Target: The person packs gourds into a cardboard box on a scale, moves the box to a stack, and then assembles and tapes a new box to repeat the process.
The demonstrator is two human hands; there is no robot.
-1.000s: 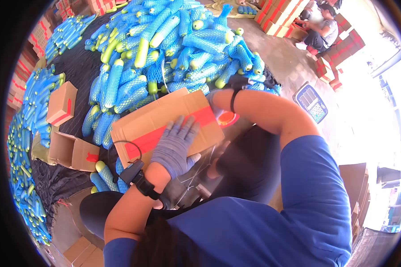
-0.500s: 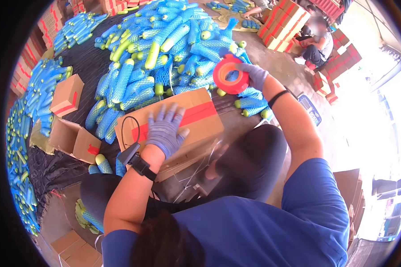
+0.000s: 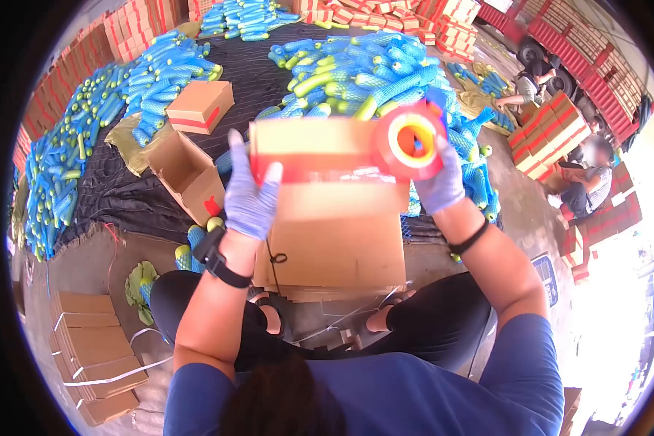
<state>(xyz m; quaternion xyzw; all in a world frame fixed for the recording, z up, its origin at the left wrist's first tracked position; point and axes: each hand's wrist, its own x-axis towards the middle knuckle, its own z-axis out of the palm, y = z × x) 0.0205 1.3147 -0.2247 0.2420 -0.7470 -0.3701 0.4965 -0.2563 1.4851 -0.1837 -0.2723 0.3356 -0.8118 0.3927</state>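
A cardboard box (image 3: 309, 138) with red tape along it is raised between my gloved hands, blurred by motion. My left hand (image 3: 252, 192) is wrapped round the box's left end, thumb on the near face. In my right hand (image 3: 442, 178) is a roll of red tape (image 3: 386, 149), held against the box's right end. Under the raised box, on stacked flat cardboard, stands a plain brown cardboard surface (image 3: 334, 251) with a thin black cord on its left part.
Blue-netted green vegetables (image 3: 370, 65) are heaped ahead and to the left. An open box (image 3: 185, 174) and a closed box (image 3: 200, 105) lie left. Flattened cartons (image 3: 98, 349) sit lower left. A person (image 3: 592, 178) crouches at right near stacked boxes (image 3: 548, 138).
The taped box has been lifted and turned level. My left hand moved from its top to its left end, and the tape roll came down to its right end. The view has shifted.
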